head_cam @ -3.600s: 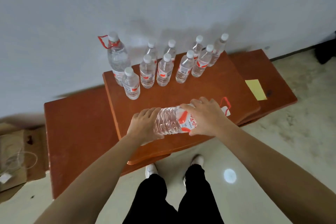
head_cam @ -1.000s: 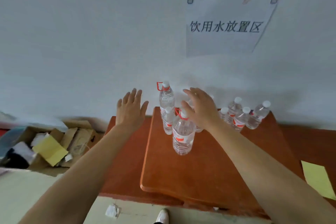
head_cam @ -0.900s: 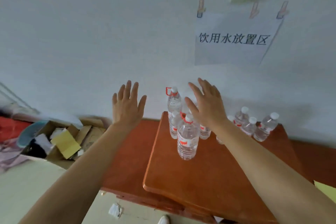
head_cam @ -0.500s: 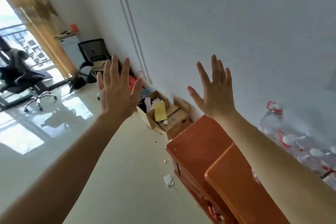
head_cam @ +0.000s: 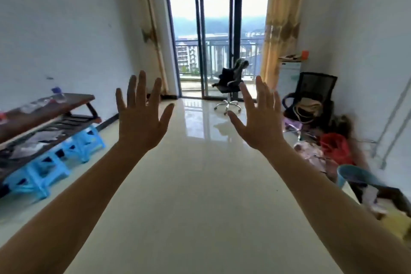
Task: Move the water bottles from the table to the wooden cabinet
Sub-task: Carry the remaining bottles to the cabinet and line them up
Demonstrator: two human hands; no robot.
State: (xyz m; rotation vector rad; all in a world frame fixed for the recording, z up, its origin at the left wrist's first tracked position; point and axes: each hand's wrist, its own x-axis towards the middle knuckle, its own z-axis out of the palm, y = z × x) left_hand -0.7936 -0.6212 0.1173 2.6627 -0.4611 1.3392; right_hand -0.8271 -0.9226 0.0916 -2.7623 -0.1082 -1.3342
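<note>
Fingers (head_cam: 140,87) of the left hand (head_cam: 142,124) are straight and spread wide apart, holding nothing, with the back of the hand toward the camera. The right hand (head_cam: 260,127) matches it, its fingers (head_cam: 261,91) also splayed and empty. Both hands are raised side by side, well apart, on bare forearms above a glossy cream tiled floor (head_cam: 200,196).

At 9 o'clock, clear plastic water bottles (head_cam: 58,95), too blurred to count, sit on a dark brown wooden bench (head_cam: 75,98) against the white wall, with bright blue plastic stools (head_cam: 87,141) beneath it. At 12 o'clock a black swivel office chair (head_cam: 229,82) stands before a dark-framed glass balcony door (head_cam: 213,51). A yellow curtain (head_cam: 280,18) hangs at 1 o'clock. At 3 o'clock a black mesh-backed chair (head_cam: 315,91), a red bag (head_cam: 335,147) and a teal plastic bucket (head_cam: 353,177) crowd the right wall.
</note>
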